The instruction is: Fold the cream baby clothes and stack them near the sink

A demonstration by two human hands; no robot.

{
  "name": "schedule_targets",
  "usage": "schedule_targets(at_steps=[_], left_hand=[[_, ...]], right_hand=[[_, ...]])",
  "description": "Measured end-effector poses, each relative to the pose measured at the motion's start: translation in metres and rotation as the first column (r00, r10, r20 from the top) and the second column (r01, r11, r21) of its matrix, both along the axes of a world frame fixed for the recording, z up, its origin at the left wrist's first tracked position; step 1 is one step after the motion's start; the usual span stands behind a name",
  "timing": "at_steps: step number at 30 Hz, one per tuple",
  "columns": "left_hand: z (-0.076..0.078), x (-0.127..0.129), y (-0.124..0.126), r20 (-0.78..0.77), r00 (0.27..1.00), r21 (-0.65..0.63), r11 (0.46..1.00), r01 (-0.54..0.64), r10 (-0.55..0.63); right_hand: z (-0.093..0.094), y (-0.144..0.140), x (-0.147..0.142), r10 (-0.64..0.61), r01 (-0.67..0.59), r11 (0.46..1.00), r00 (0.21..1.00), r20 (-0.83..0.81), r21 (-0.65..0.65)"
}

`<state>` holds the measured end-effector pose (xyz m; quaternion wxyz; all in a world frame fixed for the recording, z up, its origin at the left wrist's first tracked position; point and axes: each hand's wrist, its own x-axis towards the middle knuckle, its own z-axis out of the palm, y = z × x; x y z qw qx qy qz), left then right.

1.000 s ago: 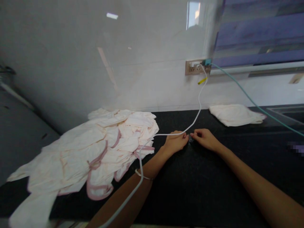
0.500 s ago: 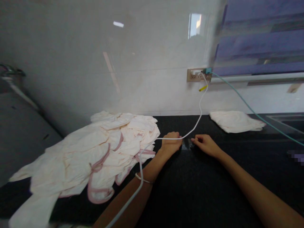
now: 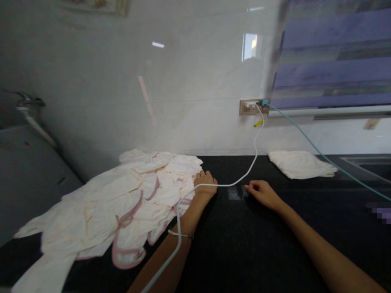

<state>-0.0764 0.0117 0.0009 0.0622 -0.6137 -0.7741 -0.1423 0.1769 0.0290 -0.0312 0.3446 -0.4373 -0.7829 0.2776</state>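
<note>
My left hand lies back-up against the right edge of a heap of white garments with pink trim. Its fingers are a little apart, and I see nothing held in them. The white cable crosses over the back of this hand and runs down along the forearm. On the black countertop, my right hand rests on its side. Its fingers are curled in, thumb against the index finger, and no object shows in them. A folded white cloth lies beyond it, against the wall.
A wall socket holds the white plug and a teal plug, whose teal cord slants over the right side. A tap and a grey panel are at the left. Purple blinds hang at the upper right.
My left hand has moved left, away from my right hand to the garment heap, and its fingers have loosened. My right hand stays almost in place. The view has tipped slightly upward.
</note>
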Motion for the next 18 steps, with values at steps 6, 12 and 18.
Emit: schedule_targets(at_steps=[6,12,18], left_hand=[[-0.004,0.011,0.001,0.004,0.993,-0.057,0.992,0.116,-0.116],[-0.005,0.012,0.008,0.122,0.985,-0.072,0.988,0.135,-0.126],[-0.006,0.007,0.023,0.436,0.884,0.029,0.984,0.177,-0.172]], right_hand=[[0.001,0.001,-0.001,-0.015,0.015,0.999,1.000,0.015,0.032],[0.002,0.001,-0.002,-0.029,0.029,0.999,0.999,0.019,0.020],[0.002,0.002,-0.002,-0.028,0.027,1.000,0.999,0.017,0.003]])
